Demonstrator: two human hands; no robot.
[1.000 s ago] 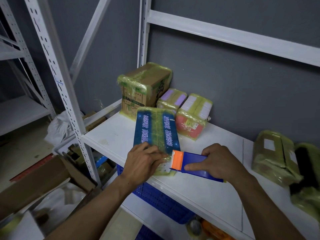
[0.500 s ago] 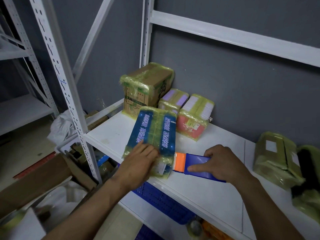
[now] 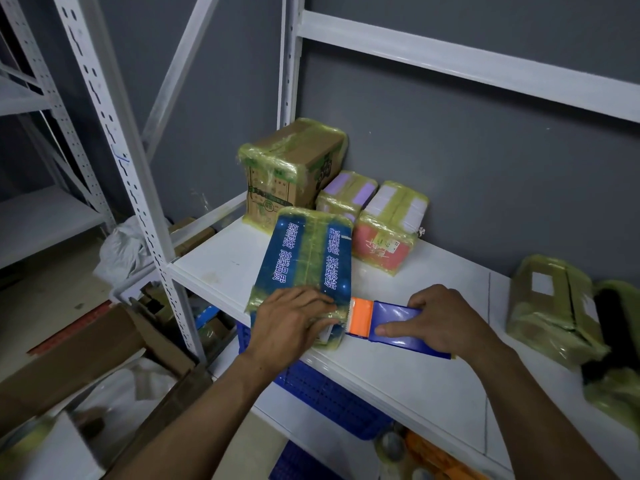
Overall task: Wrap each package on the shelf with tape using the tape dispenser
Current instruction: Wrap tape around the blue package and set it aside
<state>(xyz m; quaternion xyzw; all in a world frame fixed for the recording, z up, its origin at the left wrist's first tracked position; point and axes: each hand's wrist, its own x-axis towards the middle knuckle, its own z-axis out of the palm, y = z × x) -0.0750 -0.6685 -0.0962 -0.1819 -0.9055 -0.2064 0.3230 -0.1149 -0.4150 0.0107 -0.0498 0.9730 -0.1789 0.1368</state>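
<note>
Nearest to us are 2 hands over the front edge of the white shelf. Our left hand lies flat on the near end of 1 blue package, fingers stretched out and pressing it down. Our right hand is wrapped over 1 blue tape dispenser, fingers curled across its top and thumb along its near side. The dispenser's orange end touches the package's near right corner.

We count 6 packages on this shelf, all bound in yellowish tape. The blue one lies flat and slanted, partly covered by the left hand. Behind it stand 1 brown carton, 1 purple package and 1 pink package, close together against the grey wall. Well apart at the right sit 1 tan package and 1 black package, touching.

Below the shelf we see 1 blue crate. At the lower left is an open cardboard box, and farther back 1 white bag beside the perforated upright.
</note>
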